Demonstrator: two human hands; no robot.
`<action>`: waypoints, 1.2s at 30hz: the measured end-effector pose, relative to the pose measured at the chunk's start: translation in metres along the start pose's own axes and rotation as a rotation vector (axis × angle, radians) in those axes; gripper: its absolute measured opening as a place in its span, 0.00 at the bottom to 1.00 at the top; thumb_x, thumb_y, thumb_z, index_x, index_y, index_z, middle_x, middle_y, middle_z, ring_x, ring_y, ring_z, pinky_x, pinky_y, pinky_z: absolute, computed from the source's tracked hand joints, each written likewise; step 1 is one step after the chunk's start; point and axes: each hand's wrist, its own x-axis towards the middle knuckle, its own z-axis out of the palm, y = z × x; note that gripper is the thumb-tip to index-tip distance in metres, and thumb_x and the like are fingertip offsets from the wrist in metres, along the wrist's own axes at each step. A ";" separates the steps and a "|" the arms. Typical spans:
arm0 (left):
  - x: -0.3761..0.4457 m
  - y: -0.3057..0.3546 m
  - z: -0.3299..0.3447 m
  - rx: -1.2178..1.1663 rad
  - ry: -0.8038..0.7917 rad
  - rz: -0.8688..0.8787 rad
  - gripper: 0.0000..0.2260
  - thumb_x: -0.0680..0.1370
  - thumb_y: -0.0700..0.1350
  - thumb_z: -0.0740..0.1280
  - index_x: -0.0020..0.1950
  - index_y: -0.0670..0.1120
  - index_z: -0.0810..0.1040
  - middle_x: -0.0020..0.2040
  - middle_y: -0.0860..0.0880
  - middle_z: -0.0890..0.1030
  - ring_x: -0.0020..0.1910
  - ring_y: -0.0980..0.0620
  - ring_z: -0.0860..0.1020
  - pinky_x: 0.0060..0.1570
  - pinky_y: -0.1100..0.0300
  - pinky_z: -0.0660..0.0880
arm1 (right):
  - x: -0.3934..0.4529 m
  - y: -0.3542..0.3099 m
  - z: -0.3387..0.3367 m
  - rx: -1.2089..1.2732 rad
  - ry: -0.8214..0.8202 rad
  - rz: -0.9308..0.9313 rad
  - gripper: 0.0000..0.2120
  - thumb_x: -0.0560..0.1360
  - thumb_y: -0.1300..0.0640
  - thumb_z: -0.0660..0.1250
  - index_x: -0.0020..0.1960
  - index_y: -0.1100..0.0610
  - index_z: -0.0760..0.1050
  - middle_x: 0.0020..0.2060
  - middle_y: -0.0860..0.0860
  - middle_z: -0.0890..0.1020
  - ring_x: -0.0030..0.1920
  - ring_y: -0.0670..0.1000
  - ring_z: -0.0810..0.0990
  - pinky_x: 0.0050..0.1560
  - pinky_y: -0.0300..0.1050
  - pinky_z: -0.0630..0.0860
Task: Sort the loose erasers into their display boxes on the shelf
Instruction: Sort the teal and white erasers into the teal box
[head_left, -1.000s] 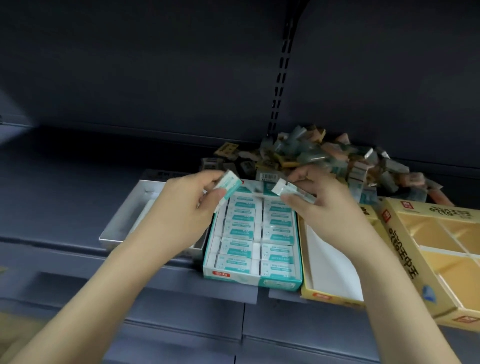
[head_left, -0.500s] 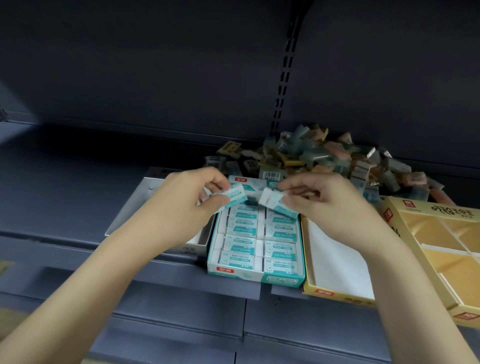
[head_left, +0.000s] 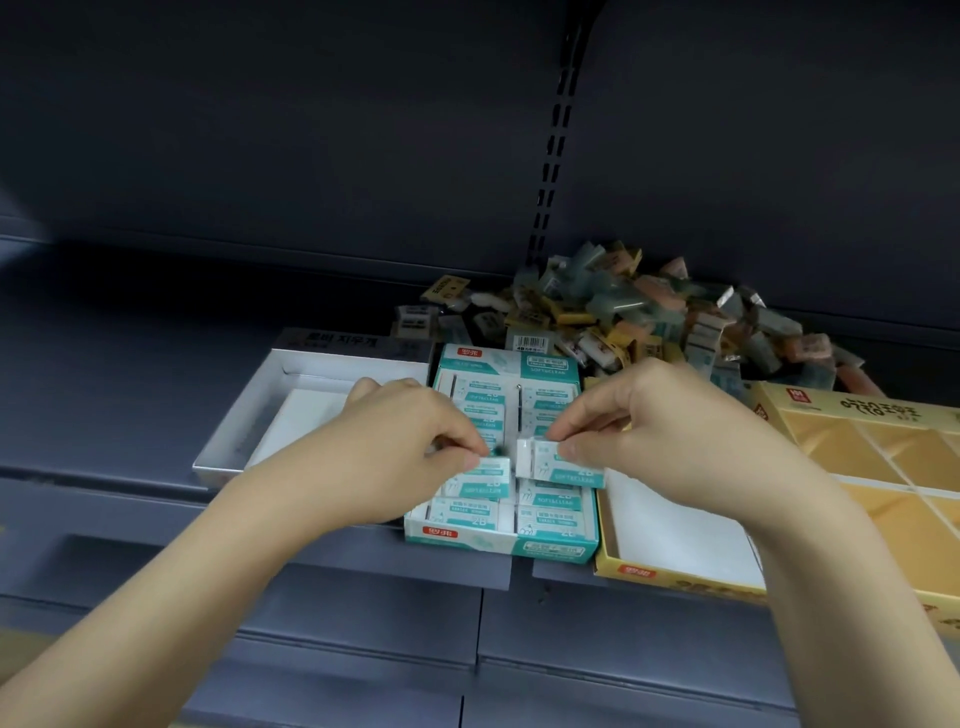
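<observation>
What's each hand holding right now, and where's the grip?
Left hand pinches a teal eraser at its left end. Right hand pinches another teal eraser by its upper edge. Both are over the teal display box.

— Premises type?
— Shop, stationery aisle: dark metal shelf (head_left: 130, 332) with slotted upright (head_left: 553, 156); branded display boxes (head_left: 498, 543) along front; barcoded erasers heaped (head_left: 623, 312) at far right.
</observation>
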 end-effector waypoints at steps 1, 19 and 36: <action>0.000 -0.001 0.001 0.029 0.015 0.000 0.10 0.79 0.52 0.60 0.57 0.60 0.78 0.43 0.65 0.72 0.54 0.60 0.67 0.60 0.59 0.58 | 0.000 0.000 0.001 -0.005 -0.009 0.003 0.07 0.72 0.56 0.71 0.41 0.43 0.81 0.37 0.38 0.81 0.38 0.34 0.77 0.36 0.26 0.69; -0.008 -0.021 -0.007 0.034 0.202 -0.068 0.10 0.77 0.52 0.63 0.57 0.61 0.75 0.62 0.61 0.71 0.64 0.56 0.64 0.65 0.56 0.57 | 0.005 -0.001 0.013 -0.076 -0.045 0.004 0.06 0.73 0.57 0.70 0.45 0.48 0.84 0.35 0.36 0.77 0.40 0.36 0.76 0.40 0.27 0.71; -0.002 -0.061 -0.021 0.030 0.306 -0.114 0.09 0.75 0.46 0.67 0.54 0.52 0.80 0.54 0.53 0.78 0.55 0.49 0.73 0.59 0.48 0.68 | 0.004 -0.002 0.023 -0.192 -0.070 -0.052 0.09 0.69 0.48 0.73 0.48 0.45 0.77 0.45 0.40 0.75 0.48 0.42 0.74 0.53 0.43 0.74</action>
